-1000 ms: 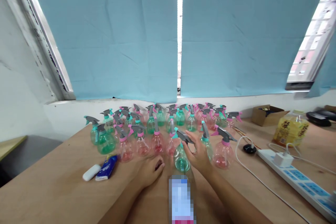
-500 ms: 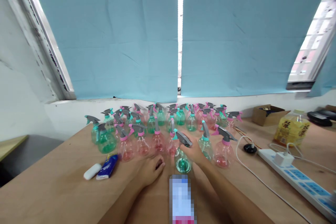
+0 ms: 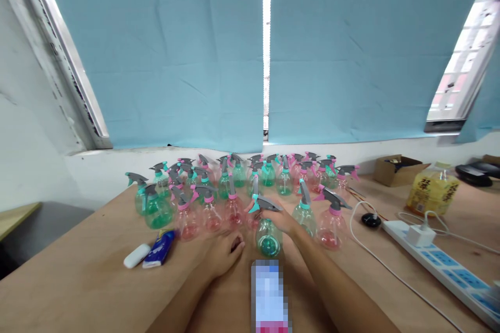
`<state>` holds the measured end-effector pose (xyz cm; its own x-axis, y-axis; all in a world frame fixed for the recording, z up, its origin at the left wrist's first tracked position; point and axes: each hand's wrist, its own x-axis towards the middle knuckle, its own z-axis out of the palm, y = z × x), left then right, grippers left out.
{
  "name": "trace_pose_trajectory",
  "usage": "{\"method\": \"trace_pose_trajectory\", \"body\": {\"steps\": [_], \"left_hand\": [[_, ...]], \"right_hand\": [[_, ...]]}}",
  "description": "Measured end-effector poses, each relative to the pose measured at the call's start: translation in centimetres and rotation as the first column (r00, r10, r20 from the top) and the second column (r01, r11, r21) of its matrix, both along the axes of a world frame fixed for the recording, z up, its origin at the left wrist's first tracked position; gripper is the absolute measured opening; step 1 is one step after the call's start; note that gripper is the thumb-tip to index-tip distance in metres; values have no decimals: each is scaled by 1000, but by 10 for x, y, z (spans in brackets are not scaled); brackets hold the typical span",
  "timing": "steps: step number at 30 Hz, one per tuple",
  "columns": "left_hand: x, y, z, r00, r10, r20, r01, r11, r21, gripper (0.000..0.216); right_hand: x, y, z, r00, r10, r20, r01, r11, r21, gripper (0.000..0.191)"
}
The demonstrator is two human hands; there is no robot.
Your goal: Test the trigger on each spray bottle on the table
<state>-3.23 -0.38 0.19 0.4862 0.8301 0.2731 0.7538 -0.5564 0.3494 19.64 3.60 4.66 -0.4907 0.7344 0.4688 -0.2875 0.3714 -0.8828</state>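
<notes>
A clear green spray bottle (image 3: 269, 242) with a grey and turquoise trigger head stands upright on the table in front of me. My right hand (image 3: 279, 215) is closed round its neck, just under the head, whose nozzle points left. Part of the neck is hidden by the fingers. My left hand (image 3: 225, 253) rests on the wood to the left of this bottle, loosely curled, and I see nothing in it. Close by stand a pink spray bottle (image 3: 235, 210), another green spray bottle (image 3: 303, 213) and a pink one (image 3: 330, 229) at the right.
Several more pink and green spray bottles (image 3: 158, 212) stand in rows along the wall. A phone (image 3: 269, 296) lies before me; a white case (image 3: 136, 255) and a blue packet (image 3: 160, 248) lie left. Right are a power strip (image 3: 441, 263), cables, a yellow jug (image 3: 433, 190) and a cardboard box (image 3: 398, 171).
The held bottle's trigger head has turned from slanting to nearly level, nozzle to the left. My right hand has shifted slightly left round its neck; my left hand stays put.
</notes>
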Motion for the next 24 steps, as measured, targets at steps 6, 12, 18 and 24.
{"method": "trace_pose_trajectory", "body": {"steps": [6, 12, 18, 24], "left_hand": [[1, -2, 2, 1000, -1, 12, 1, 1000, -13, 16], [0, -1, 2, 1000, -7, 15, 7, 1000, 14, 17], [0, -1, 1, 1000, -8, 24, 8, 1000, 9, 16], [1, -1, 1, 999, -17, 38, 17, 1000, -1, 16]], "right_hand": [[0, 10, -5, 998, -62, 11, 61, 997, 36, 36], [0, 11, -6, 998, -68, 12, 67, 996, 59, 37], [2, 6, 1, 996, -65, 63, 60, 995, 77, 31], [4, 2, 9, 990, 44, 131, -46, 999, 18, 22]]}}
